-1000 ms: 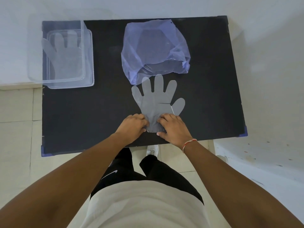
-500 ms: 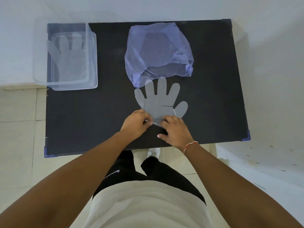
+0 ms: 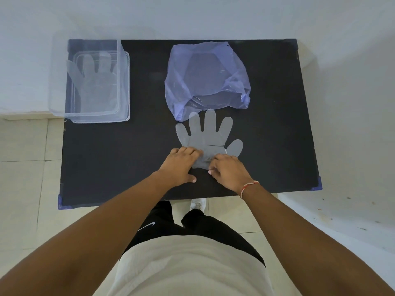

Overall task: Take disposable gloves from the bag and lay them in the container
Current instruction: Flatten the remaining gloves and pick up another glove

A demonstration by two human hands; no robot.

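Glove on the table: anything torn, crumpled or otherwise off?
The glove lies flat except at its cuff, bunched between the left hand and right hand. A thin dark line crosses the palm; tear or crease, cannot tell.

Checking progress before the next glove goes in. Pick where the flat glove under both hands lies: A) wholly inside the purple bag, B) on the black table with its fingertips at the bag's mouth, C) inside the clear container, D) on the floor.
B: the glove lies flat on the black table, fingertips reaching the purple bag, with the left hand and right hand on its cuff.
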